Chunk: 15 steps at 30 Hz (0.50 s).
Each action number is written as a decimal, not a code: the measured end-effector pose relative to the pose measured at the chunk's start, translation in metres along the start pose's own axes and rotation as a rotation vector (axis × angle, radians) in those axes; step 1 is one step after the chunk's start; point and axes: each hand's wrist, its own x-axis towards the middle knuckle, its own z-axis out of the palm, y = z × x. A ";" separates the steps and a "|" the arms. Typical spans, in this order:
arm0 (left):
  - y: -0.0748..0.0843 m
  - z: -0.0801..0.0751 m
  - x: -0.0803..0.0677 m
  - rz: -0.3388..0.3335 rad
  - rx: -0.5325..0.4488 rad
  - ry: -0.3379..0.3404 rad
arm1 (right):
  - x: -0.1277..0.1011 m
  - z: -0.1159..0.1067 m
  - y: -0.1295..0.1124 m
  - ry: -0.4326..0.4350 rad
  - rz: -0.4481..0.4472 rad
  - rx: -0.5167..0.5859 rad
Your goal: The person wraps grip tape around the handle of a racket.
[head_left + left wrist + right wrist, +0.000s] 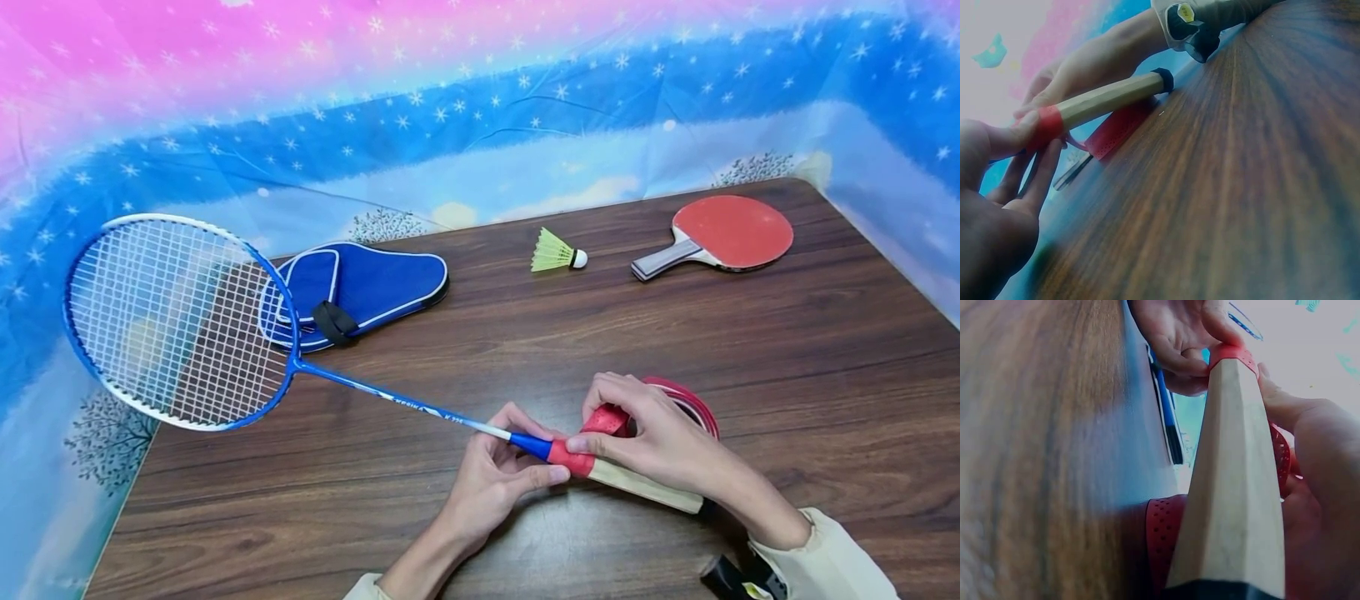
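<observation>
A blue and white badminton racket (408, 407) slants across the head view, strings at the left. Its bare wooden handle (645, 485) ends in a black cap. Red overgrip tape (572, 460) is wrapped round the handle's top, beside the blue cone. My left hand (487, 479) holds the racket there, its thumb at the red wrap. With thumb and fingers, my right hand (663, 433) pinches the tape against the handle. More perforated tape (1166, 534) hangs below the handle in the right wrist view; in the head view it loops behind my right hand.
On the brown wooden table (300, 517), a blue case (390, 279) with a black strap lies partly behind the racket head. Farther back are a yellow shuttlecock (555, 250) and a red table tennis paddle (735, 233). A snowflake-patterned cloth (450, 108) hangs behind.
</observation>
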 end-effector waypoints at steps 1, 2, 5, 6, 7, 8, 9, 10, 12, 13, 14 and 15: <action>0.000 0.000 0.000 -0.002 -0.005 -0.001 | 0.000 0.000 0.001 -0.004 0.000 0.005; 0.000 0.000 0.000 -0.005 -0.009 -0.002 | 0.000 0.000 0.001 -0.010 -0.002 0.013; 0.000 0.001 0.000 -0.029 -0.038 -0.009 | 0.000 0.000 0.001 -0.035 0.013 0.034; 0.000 0.001 0.000 -0.038 -0.050 -0.014 | 0.000 0.000 0.001 -0.044 0.017 0.038; 0.000 0.001 0.000 -0.047 -0.060 -0.018 | 0.000 0.000 0.001 -0.052 0.022 0.038; 0.000 0.001 0.000 -0.054 -0.069 -0.022 | 0.000 -0.001 0.001 -0.057 0.030 0.030; 0.000 0.002 0.000 -0.059 -0.077 -0.027 | 0.000 -0.001 0.000 -0.064 0.038 0.024; 0.001 0.002 0.000 -0.057 -0.077 -0.032 | 0.000 -0.001 0.000 -0.070 0.045 0.019; 0.000 0.003 0.000 -0.051 -0.067 -0.033 | 0.000 -0.002 0.000 -0.090 0.059 0.019; 0.000 0.003 0.000 -0.049 -0.058 -0.030 | -0.001 -0.002 0.000 -0.101 0.067 0.023; 0.000 0.003 0.001 -0.046 -0.047 -0.025 | -0.001 -0.002 0.000 -0.112 0.075 0.030; 0.000 0.003 0.000 -0.049 -0.035 -0.018 | -0.001 -0.002 0.000 -0.126 0.075 0.048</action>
